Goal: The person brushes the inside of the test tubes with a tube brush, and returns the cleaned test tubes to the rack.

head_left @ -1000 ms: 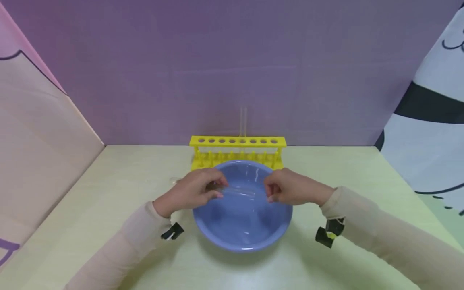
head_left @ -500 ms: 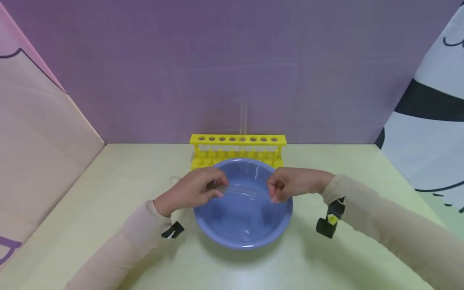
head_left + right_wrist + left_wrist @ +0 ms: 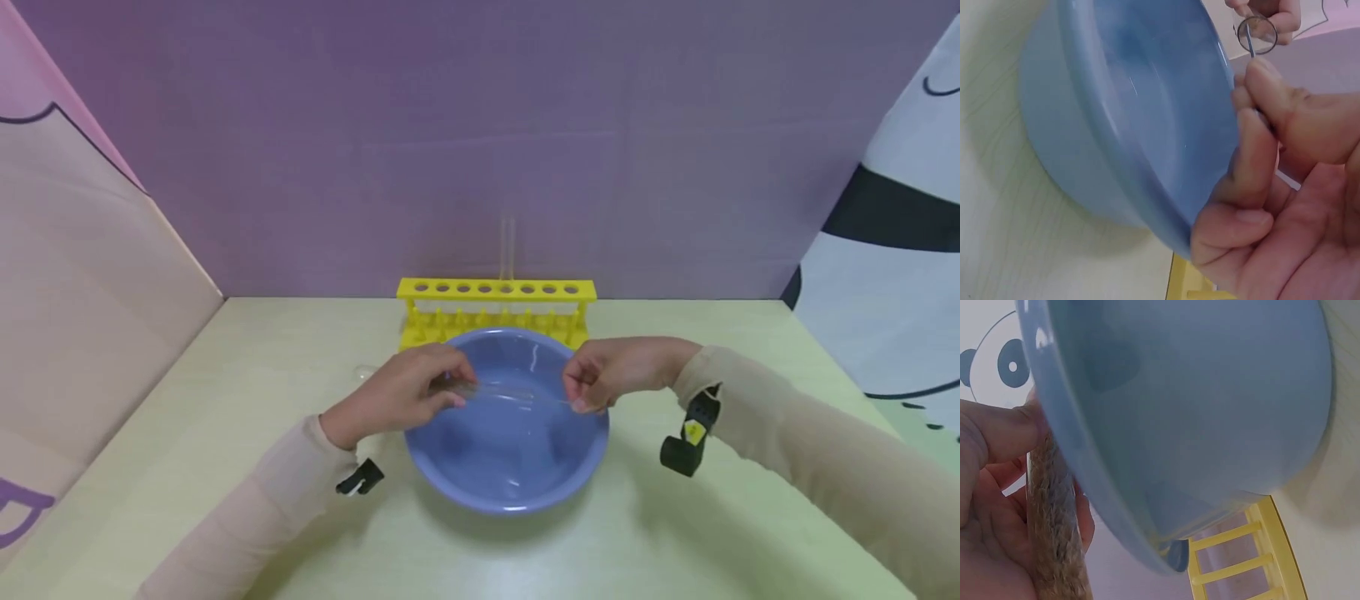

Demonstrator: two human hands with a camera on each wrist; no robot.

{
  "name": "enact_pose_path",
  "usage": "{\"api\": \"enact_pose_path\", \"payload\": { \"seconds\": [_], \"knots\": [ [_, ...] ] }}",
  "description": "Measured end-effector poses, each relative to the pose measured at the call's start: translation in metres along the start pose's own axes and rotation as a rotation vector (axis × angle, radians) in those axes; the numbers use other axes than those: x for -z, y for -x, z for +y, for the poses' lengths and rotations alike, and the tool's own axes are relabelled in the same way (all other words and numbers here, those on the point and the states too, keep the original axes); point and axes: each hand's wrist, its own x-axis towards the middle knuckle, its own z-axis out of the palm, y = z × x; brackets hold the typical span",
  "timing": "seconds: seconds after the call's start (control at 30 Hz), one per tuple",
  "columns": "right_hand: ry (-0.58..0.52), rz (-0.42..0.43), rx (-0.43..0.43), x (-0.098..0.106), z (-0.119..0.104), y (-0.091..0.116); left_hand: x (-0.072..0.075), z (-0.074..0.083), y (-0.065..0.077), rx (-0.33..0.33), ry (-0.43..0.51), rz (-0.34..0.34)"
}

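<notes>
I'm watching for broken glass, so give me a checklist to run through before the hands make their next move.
1. Left hand grips the tube: ok.
2. Right hand pinches the wire: ok.
3. Wire runs into the tube's mouth: ok, seen in the right wrist view.
4. Tube's mouth above the bowl: ok.
5. Spare tube standing in the rack: ok.
6. Tube free of cracks: cannot tell; fingers hide part of it.
</notes>
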Motion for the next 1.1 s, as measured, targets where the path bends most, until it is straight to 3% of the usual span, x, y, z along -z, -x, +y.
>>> {"api": "enact_pose_path", "payload": {
  "seconds": [0.43,1.1],
  "knots": [
    [-0.059,-0.036,-0.086,0.005,0.004,0.004,-0.004,-0.001,-0.001,0.009,0.003,0.011],
    [-0.033,-0.046,-0.029,0.010,0.013,0.016,-0.003,-0.005,0.000,0.026,0.019,0.001]
  ]
}}
